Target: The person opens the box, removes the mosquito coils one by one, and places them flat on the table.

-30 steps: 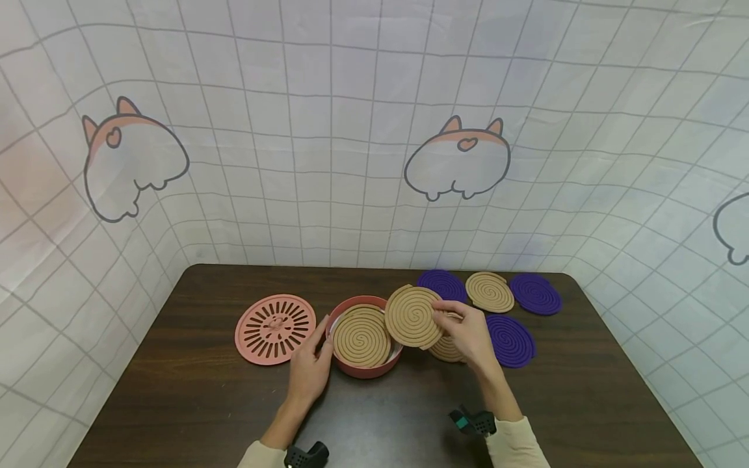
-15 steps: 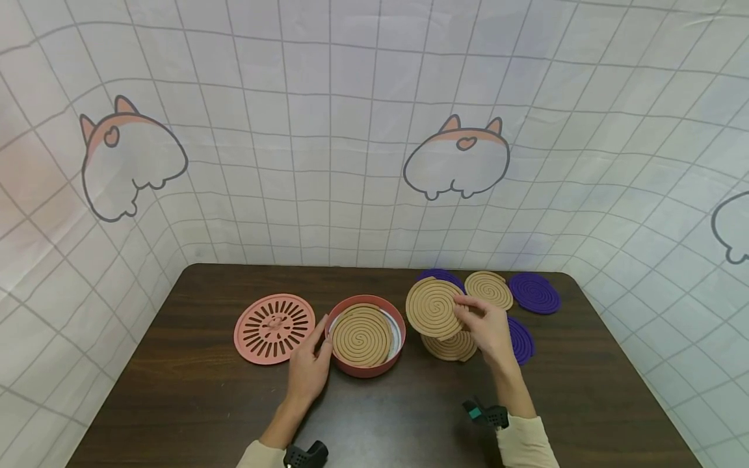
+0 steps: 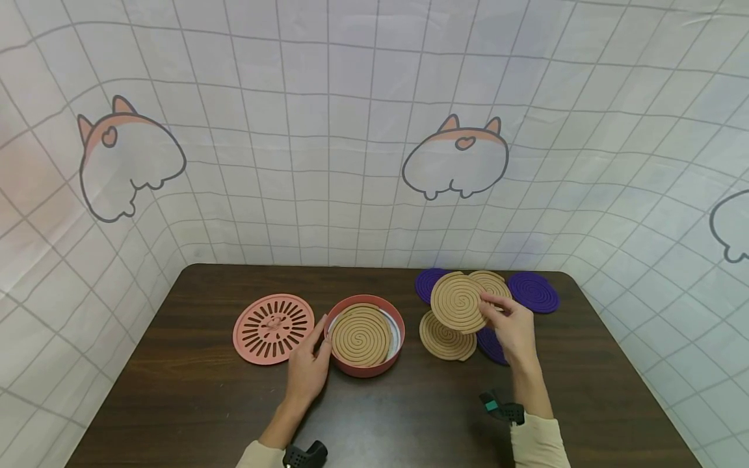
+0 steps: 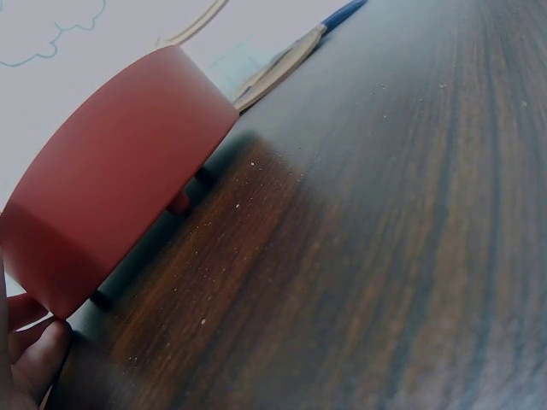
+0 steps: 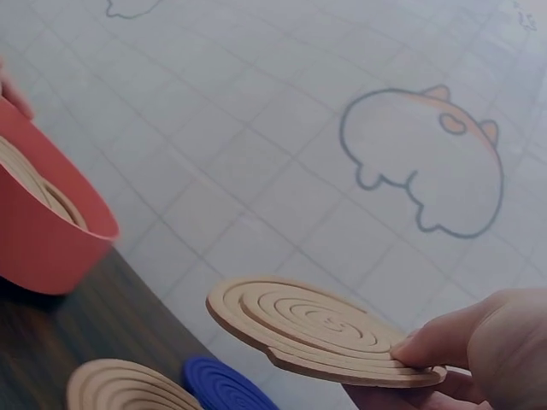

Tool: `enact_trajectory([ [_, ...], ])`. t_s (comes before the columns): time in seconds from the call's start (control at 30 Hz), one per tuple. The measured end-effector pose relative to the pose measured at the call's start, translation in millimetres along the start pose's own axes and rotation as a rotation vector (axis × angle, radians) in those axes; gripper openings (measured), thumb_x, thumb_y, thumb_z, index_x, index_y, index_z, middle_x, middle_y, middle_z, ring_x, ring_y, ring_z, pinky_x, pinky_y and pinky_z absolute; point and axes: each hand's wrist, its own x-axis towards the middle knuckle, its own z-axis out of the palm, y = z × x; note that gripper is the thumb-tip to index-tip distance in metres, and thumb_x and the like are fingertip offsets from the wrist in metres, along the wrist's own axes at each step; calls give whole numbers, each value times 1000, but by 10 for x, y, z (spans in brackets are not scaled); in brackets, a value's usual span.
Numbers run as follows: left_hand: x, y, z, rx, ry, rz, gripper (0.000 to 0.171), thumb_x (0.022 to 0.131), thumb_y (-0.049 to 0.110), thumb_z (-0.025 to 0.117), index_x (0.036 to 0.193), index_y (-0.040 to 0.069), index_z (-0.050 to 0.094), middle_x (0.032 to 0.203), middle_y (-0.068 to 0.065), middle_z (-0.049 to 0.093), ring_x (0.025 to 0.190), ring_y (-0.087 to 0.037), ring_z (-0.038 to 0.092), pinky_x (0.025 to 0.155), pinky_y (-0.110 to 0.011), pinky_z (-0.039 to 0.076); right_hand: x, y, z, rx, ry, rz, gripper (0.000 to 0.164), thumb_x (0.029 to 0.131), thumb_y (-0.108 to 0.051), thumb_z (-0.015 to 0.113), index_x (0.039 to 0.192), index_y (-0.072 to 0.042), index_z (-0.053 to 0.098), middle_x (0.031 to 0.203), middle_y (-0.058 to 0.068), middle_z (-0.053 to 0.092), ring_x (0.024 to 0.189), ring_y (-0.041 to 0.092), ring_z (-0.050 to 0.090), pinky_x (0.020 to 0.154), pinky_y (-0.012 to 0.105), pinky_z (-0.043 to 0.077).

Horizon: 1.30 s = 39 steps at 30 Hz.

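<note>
My right hand (image 3: 508, 325) pinches a tan mosquito coil (image 3: 458, 302) by its right edge, thumb on top and fingers beneath in the right wrist view. This coil hangs over other coils at the table's right. Fingers of my left hand (image 3: 308, 370) rest against the left side of a red round box (image 3: 364, 372); in the left wrist view, fingertips (image 4: 43, 354) touch its lower edge. Inside the box, a tan mosquito coil (image 3: 361, 335) lies off-centre to the left, baring some white lining at right.
A pink slotted lid (image 3: 274, 329) lies left of the box. Below the held coil is another tan coil (image 3: 443, 339). Purple coils (image 3: 534, 292) lie behind and to the right, partly covered. A second tan coil (image 3: 491, 283) is half hidden. A white grid-patterned curtain (image 3: 328, 162) borders the table.
My right hand has carried the tan mosquito coil rightward, away from the box and over the other coils. My left hand has stayed at the box.
</note>
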Motion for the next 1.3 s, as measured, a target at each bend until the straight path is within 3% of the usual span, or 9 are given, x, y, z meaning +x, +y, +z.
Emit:
enact_trajectory([
  [0.2,5,9,-2,-5,-6,-8,45,99,16,57,145,16,56,143,-3,60,127,-21,60,97,-49,52,21,4,-143,-28,57,-4,35,93,-11,70,125,3,68,85,-12,69,70,3,65,66,20,57],
  [0.87,13,-13,6,4,13,11,45,99,15,58,144,14,57,143,-5,60,128,-25,60,98,-52,51,49,129,-540,-48,216,60,36,91,-11,72,123,4,68,84,-16,65,71,-2,63,64,14,54],
  [1.0,13,-8,-4,-8,7,6,46,99,15,58,144,14,57,144,-5,59,128,-24,60,98,-51,51,74,158,-615,-24,261,81,34,90,-10,73,121,3,70,82,-16,64,68,-3,61,61,15,54],
  [1.3,6,9,-13,-12,-10,-3,46,99,15,57,144,14,56,145,-6,58,131,-25,57,101,-52,50,100,251,-736,142,323,125,31,88,-3,73,118,4,71,80,-11,68,68,0,65,60,16,55],
])
